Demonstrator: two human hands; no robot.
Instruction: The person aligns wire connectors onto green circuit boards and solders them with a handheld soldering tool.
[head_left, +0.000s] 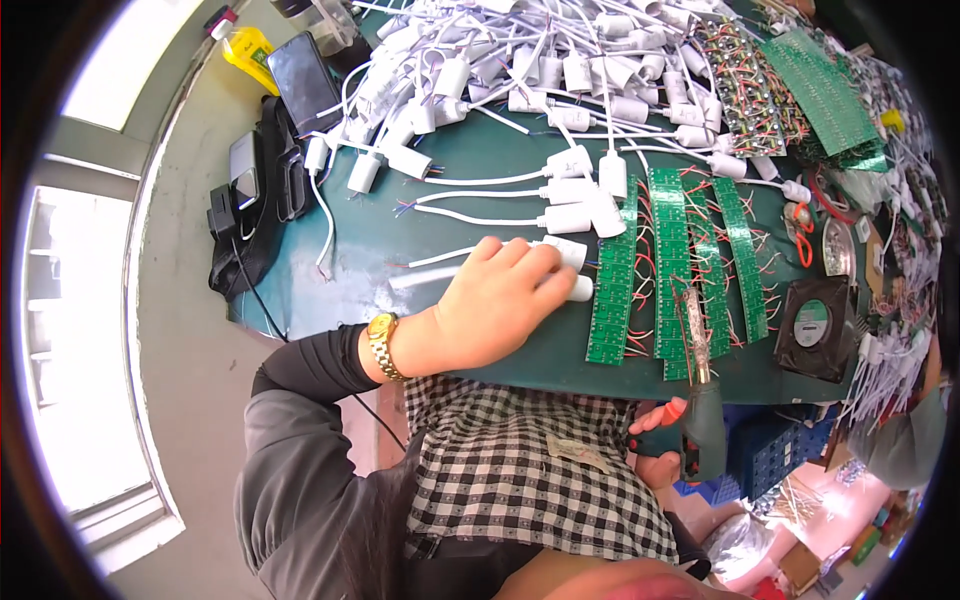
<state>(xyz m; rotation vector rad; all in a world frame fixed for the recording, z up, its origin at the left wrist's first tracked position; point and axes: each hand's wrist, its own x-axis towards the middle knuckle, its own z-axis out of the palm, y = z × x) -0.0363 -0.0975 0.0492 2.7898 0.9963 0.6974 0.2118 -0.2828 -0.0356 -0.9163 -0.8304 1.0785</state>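
Note:
My left hand [495, 300], with a gold watch on the wrist, lies on the green table [380, 240] and its fingers curl over a white cylindrical adapter [578, 288] with a white lead. A second white adapter [566, 249] lies just above the fingers. My right hand [658, 440] is low, near my checked shirt, and grips a green-handled soldering iron [703, 400]. The iron's shaft points up over the lower ends of the green circuit board strips [668, 250]. Red and white wires run between the strips.
A heap of white adapters with leads [560, 70] covers the far table. More green boards [822, 92] lie at the far right. A small black fan [815, 325], orange scissors [803, 232], a phone [300, 70], a yellow bottle [248, 50] and a black bag [265, 190] sit around the edges.

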